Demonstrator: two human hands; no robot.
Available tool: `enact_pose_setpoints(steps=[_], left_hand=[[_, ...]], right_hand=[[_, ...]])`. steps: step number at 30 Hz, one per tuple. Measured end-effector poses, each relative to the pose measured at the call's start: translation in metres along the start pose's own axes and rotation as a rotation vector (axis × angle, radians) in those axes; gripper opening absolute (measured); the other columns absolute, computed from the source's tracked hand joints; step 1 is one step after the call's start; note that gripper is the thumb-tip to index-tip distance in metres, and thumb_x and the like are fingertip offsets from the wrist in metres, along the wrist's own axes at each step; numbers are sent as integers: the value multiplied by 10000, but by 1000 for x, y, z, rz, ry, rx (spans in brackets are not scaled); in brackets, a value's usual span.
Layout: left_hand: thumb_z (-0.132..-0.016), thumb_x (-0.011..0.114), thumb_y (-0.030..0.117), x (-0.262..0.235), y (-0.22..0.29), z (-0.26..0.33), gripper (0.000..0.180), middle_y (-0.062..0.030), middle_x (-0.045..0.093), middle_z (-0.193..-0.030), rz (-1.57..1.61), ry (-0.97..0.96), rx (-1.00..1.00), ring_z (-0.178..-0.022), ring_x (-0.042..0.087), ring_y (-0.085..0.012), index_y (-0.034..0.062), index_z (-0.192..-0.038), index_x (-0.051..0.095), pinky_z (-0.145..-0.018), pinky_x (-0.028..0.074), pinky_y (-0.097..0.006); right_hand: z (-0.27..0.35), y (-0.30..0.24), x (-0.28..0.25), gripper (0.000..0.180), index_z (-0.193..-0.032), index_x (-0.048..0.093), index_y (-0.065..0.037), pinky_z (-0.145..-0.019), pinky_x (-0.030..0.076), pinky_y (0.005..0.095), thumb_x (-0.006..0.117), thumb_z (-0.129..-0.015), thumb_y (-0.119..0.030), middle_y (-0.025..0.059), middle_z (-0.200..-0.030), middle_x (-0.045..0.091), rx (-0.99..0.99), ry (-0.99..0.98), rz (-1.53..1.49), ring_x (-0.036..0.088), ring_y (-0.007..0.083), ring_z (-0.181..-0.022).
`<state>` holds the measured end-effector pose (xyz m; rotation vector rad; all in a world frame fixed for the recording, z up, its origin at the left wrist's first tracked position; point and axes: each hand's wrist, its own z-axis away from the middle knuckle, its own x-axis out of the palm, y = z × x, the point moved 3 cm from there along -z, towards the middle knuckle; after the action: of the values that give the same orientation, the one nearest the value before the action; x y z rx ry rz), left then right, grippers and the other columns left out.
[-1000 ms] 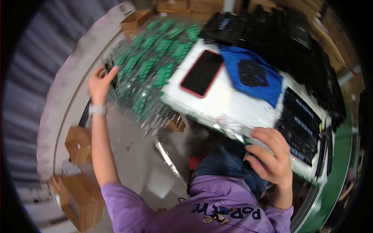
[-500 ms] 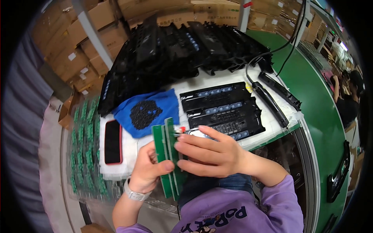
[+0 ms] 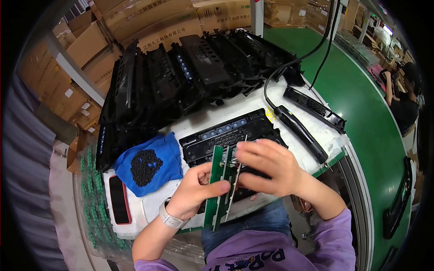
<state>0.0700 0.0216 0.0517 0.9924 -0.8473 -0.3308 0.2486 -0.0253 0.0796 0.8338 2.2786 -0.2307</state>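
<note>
Green circuit boards (image 3: 211,194) stand on edge in my left hand (image 3: 192,189), its thumb pressed across their front. At their right, a slim board (image 3: 235,183) leans apart from the others, with small parts and wires between. My right hand (image 3: 275,169) has its fingers at the upper end of this board; its grip is partly hidden. Behind the hands lies a black plastic panel (image 3: 194,150) with a row of bluish round pieces. On a blue cloth (image 3: 173,151) to the left is a heap of small black screws (image 3: 145,168).
A black electric screwdriver (image 3: 300,133) with a cable lies at right, beside a narrow black part (image 3: 315,108). Black housings (image 3: 199,63) pile up across the back. A phone (image 3: 119,201) lies at left, near trays of green boards (image 3: 92,203). Another person (image 3: 407,97) sits far right.
The boards have moved right in the picture, and the rightmost one now stands apart from the rest. My right hand has shifted to its upper end. The view has turned somewhat.
</note>
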Motion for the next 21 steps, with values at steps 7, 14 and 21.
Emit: enact_pose_setpoints(steps=[7, 14, 21], left_hand=[[-809, 685, 272, -10, 2, -15, 515, -103, 618, -1014, 103, -52, -34, -884, 619, -161, -27, -1183, 493, -779, 507, -265], [-789, 677, 410, -33, 1, -19, 628, -141, 612, -1030, 133, -70, 5, -935, 616, -192, -23, -1190, 461, -784, 510, -287], [-777, 691, 389, -62, -2, -11, 663, -158, 613, -1049, 62, 48, 57, -933, 621, -211, -33, -1223, 444, -832, 499, -311]], right_hand=[[1, 39, 21, 439, -1041, 582, 30, -745, 514, 382, 696, -638, -102, 175, -1051, 573, 294, 72, -488, 590, 343, -925], [-1, 42, 46, 662, -1271, 439, 36, -846, 482, 369, 709, -686, -118, 198, -1141, 563, 370, -181, -661, 580, 338, -1015], [-12, 69, 40, 393, -1017, 663, -31, -751, 472, 341, 590, -635, 30, 130, -932, 558, 358, -131, -367, 569, 284, -835]])
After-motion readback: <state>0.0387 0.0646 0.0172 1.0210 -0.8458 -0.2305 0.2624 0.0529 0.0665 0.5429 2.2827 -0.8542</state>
